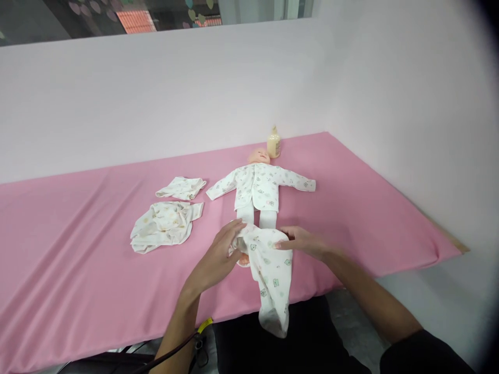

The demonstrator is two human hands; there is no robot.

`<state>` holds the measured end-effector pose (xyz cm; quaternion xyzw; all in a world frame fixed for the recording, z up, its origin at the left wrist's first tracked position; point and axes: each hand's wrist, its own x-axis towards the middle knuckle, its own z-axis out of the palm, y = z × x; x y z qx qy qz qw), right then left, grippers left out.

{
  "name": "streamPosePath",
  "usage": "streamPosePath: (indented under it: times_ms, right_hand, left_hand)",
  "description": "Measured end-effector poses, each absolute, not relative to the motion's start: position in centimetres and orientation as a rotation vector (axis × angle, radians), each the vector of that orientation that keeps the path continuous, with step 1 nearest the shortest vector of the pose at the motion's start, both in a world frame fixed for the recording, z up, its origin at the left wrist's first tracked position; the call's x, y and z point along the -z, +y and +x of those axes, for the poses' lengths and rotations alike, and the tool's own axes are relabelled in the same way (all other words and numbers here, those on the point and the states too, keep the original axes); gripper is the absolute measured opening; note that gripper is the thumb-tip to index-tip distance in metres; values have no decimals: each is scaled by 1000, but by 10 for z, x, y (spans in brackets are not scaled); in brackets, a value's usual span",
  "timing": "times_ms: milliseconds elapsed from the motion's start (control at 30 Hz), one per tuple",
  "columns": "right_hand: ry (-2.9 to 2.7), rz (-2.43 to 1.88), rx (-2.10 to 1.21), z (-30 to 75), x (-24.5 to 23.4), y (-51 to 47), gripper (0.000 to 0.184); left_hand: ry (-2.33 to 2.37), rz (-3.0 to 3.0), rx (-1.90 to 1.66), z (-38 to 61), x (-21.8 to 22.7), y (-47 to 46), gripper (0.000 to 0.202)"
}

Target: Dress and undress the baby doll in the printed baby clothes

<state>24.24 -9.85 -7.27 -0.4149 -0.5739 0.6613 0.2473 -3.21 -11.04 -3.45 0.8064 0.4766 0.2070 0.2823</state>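
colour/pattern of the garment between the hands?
The garment is white with small scattered prints, some green; best seen in the head view.

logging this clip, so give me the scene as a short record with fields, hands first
left hand: at the left edge of the printed garment
right hand: holds the garment's right edge
garment: white, over the doll's lower legs, one end hanging past the near edge
doll: on its back, arms spread, in a printed jacket
bottle: upright beside the doll's head
other clothes: smaller piece beyond a crumpled one, both left of the doll
surface: pink cover
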Motion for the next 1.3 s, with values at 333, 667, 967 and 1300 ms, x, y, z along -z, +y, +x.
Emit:
streamPosePath:
  times_ms: [333,667,967,1300]
  right_hand:
    - [-1729,-946,-1766,235,27,-72,29]
    - [-1262,-808,-1896,223,28,-58,33]
    - [-1512,-855,-1903,236,40,-26,43]
    - [-1458,-931,-2220,217,40,-7,18]
  left_hand:
    - [1344,2292,-748,19,30,-116,44]
    - [856,1692,-233,-2,-18,-32,39]
    - [815,1855,-221,10,-5,-38,16]
    - [947,1783,-574,7,-3,-47,15]
